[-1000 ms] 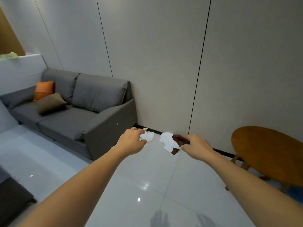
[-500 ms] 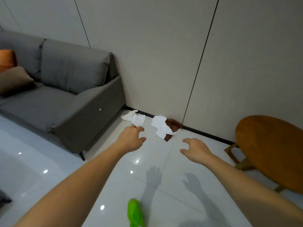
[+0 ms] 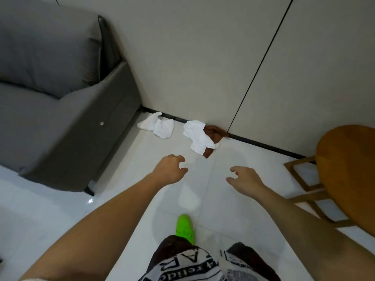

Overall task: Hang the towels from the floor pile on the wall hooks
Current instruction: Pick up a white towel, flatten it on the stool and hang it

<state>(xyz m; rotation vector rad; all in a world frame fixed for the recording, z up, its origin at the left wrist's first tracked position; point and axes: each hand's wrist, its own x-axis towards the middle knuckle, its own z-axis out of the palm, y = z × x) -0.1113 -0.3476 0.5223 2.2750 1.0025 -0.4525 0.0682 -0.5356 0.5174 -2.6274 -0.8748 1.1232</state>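
Three towels on floor at wall base: white towel (image 3: 157, 126) beside sofa (image 3: 67, 122); white towel over brown towel (image 3: 213, 131) | left hand (image 3: 169, 170), right hand (image 3: 246, 180): fingers loosely spread, empty, short of pile | risk: grabbing overlapped pair lifts both together.

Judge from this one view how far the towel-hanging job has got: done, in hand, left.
Done: nothing shows as hung; no hooks are in view. In hand: the left hand and right hand reach out empty, above the floor. Left: two white towels and a brown towel lie by the wall.
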